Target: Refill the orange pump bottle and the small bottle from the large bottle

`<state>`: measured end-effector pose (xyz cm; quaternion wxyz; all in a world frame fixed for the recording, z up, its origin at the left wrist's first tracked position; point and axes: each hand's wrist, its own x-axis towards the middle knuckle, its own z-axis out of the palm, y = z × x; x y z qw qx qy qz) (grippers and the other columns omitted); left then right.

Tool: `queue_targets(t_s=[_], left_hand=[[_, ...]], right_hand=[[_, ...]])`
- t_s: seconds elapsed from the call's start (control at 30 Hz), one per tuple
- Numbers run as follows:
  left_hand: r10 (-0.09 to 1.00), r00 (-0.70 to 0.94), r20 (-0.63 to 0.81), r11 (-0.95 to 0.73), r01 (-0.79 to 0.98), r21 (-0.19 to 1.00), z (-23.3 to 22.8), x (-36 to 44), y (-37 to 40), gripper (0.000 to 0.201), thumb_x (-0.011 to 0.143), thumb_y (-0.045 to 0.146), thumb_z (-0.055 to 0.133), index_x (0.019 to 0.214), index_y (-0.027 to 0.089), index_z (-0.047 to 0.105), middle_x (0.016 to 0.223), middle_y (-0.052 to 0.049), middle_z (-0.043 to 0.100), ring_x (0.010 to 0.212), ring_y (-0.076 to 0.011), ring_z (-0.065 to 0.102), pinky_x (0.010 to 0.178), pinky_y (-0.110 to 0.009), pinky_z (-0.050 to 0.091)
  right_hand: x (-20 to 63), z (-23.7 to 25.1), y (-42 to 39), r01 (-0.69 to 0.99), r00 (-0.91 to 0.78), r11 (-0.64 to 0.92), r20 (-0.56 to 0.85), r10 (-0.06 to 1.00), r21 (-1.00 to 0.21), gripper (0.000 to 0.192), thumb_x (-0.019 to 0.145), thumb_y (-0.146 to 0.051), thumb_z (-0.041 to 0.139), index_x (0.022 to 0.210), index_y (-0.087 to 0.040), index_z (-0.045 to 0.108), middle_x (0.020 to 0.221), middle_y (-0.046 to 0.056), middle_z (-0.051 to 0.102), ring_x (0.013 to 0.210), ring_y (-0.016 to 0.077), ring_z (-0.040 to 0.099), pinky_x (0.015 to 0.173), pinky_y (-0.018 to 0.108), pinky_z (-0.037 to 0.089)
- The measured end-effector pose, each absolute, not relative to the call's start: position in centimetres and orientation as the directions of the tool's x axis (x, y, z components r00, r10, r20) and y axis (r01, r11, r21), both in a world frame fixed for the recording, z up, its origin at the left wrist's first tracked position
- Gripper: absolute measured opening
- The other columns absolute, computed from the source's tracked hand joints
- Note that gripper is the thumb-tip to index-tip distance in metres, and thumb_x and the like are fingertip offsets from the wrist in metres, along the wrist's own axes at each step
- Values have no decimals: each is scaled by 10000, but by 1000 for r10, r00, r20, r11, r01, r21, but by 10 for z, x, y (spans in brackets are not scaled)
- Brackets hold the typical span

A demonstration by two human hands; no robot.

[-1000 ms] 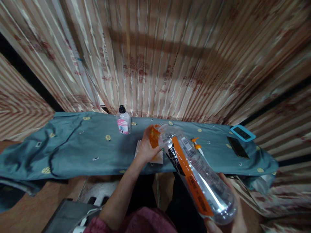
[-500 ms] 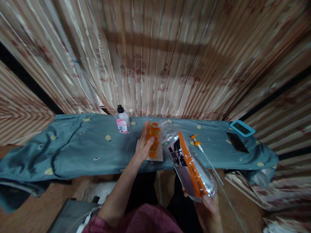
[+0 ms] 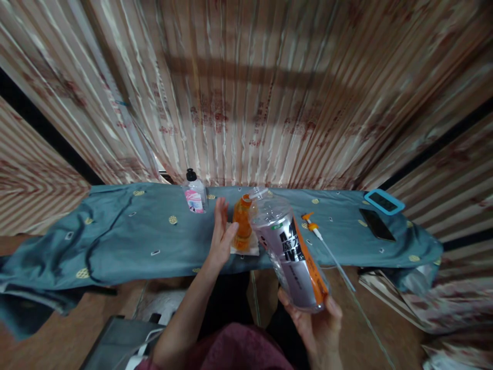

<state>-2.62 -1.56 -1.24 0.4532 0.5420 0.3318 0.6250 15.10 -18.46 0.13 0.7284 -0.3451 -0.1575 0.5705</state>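
My right hand (image 3: 314, 321) grips a large clear bottle (image 3: 288, 257) near its base. This bottle has a silver and orange label and leans to the upper left, its uncapped mouth at the neck of a small amber bottle (image 3: 242, 228). The amber bottle stands on a white cloth or paper (image 3: 248, 250), its upper right side partly hidden by the large bottle. Close on its left is my left hand (image 3: 221, 236), with fingers stretched out and the thumb by the bottle's side; whether the thumb touches it I cannot tell. An orange and white pump head with a long tube (image 3: 314, 228) lies to the right.
A clear bottle with a black cap and pink label (image 3: 195, 192) stands at the back left. On the right lie a blue-framed device (image 3: 384, 202) and a dark phone (image 3: 376, 224). A green patterned cloth (image 3: 127, 241) covers the narrow table; a striped curtain hangs behind.
My left hand has let go of the amber bottle and moved slightly left. The large bottle has turned in my right hand, showing more of the silver label, and its base has shifted left.
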Motion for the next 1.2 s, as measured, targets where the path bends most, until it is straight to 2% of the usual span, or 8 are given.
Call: queue_targets(t_s=[0.2,0.33,0.43,0.5,0.57,0.73,0.83,1.2], left_hand=[[954,-6,300,-287,-299,910,-25,-36,-69,939,791,557,753,1568,284,300,1633,-133,383,1533,-330,334,1273,-495,268],[981,67,180,-146,-348,926,-31,-39,-103,993,674,537,847,1504,228,398,1519,-165,526,1429,-358,489,1177,-474,440],[994,109,28,10,-335,942,-29,-44,-117,842,654,531,853,1351,208,509,1218,-144,719,966,-292,755,781,-376,644],[988,130,-82,121,-324,938,-25,-49,-119,704,663,558,826,1203,209,539,871,-51,756,505,-181,671,437,-291,552],[985,64,-158,170,-300,939,-20,-55,-117,612,653,552,819,1077,212,536,666,41,678,334,-115,517,322,-238,431],[971,-174,-165,130,-200,971,-5,-69,-107,539,558,436,861,933,192,560,721,29,690,533,-136,638,470,-226,517],[965,-243,-101,68,-140,988,-2,-76,-97,631,467,368,914,957,201,555,821,0,719,718,-192,712,648,-293,595],[828,-531,179,-112,156,981,-30,-117,-23,777,396,406,912,1054,202,553,923,-3,663,794,-201,648,795,-386,561]], right_hand=[[134,-3,-177,-808,75,-36,-163,984,-589,384,623,-544,870,960,-366,816,877,30,815,629,199,681,491,288,496],[115,-22,-170,-822,-78,-138,-130,988,-553,465,639,-536,866,1041,-317,789,909,28,804,733,206,706,563,283,509],[100,-45,-164,-804,-213,-221,-79,974,-552,475,724,-547,825,1033,-195,747,829,36,758,680,167,684,619,299,535],[90,-59,-159,-798,-277,-248,-32,960,-549,449,864,-560,713,1081,-168,700,883,28,731,683,142,671,635,310,557],[81,-70,-155,-793,-329,-282,-10,944,-539,402,942,-522,644,1125,-166,671,943,31,716,721,141,675,652,314,569],[64,-79,-142,-775,-411,-371,-38,911,-512,398,967,-492,622,1208,-175,640,1075,59,703,833,170,693,724,356,589],[61,-81,-138,-760,-430,-412,-86,899,-503,437,970,-491,618,1280,-184,610,1134,74,697,859,178,697,731,359,591],[93,-99,-154,-722,-299,-392,-253,920,-570,544,954,-502,637,1399,-207,533,1275,111,677,915,205,724,745,370,595]])
